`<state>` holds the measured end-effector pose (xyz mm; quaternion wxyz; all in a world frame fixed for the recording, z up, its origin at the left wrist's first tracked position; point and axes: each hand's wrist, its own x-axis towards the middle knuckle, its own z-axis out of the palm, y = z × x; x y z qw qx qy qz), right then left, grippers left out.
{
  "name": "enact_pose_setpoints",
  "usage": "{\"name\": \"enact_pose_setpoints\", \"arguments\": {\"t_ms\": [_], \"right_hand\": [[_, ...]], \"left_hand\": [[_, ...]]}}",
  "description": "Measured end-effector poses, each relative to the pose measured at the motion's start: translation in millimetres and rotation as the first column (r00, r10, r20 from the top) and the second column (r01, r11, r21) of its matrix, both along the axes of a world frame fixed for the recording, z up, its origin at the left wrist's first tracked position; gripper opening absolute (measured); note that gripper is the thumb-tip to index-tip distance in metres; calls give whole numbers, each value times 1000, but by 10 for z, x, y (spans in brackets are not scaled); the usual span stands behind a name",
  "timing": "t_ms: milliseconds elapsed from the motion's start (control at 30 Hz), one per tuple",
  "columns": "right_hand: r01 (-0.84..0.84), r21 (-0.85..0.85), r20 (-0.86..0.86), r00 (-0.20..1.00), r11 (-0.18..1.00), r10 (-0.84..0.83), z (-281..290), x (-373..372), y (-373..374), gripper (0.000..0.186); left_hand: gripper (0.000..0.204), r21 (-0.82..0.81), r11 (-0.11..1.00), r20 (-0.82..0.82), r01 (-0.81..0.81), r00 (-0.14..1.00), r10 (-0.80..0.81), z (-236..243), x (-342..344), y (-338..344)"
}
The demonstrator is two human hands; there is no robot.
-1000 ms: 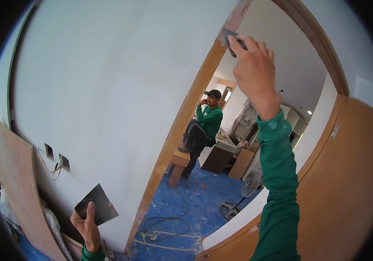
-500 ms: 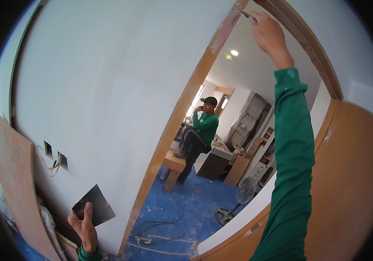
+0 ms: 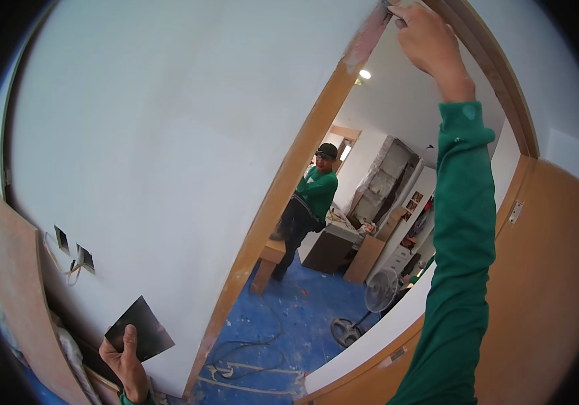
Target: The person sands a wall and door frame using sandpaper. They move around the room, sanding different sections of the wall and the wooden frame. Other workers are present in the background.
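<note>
Dark square plate (image 3: 142,331) tilts low before the white wall (image 3: 161,148), clamped in the left hand (image 3: 127,361), whose thumb presses its face. Well apart and high up, the right hand (image 3: 432,42) curls closed on a small dark tool (image 3: 401,23), mostly hidden, beside the pinkish patch (image 3: 370,37) atop the wooden door frame (image 3: 296,158); I cannot tell whether they touch.

Held low at left, one corner up: thin, flat, dark grey, four-cornered plate (image 3: 148,331). Raised high, at upper end of pinkish patch (image 3: 369,37) on tan wooden doorframe upright (image 3: 294,160): small dark hand tool (image 3: 386,6), mostly hidden.
</note>
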<state>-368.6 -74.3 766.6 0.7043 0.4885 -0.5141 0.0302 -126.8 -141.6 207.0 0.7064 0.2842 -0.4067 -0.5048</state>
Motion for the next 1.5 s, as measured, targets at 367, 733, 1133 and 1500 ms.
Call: {"name": "enact_pose_setpoints", "arguments": {"t_ms": [367, 733, 1133, 1500], "right_hand": [[30, 62, -70, 997, 998, -25, -572, -156, 59, 36], [-48, 158, -1, 999, 986, 49, -1326, -15, 153, 35], [-868, -296, 912, -132, 398, 389, -3713, 42, 945, 34], [-720, -580, 812, -474, 381, 340, -4389, 3, 746, 34]], "left_hand": [[12, 27, 999, -49, -31, 998, 33, -30, -66, -77], [14, 5, 1000, -51, 25, 998, -25, -97, 50, 62], [21, 137, 767, -469, 626, 723, -507, 825, -457, 218], [23, -103, 824, -318, 558, 766, -559, 1580, -1061, 398]]}}
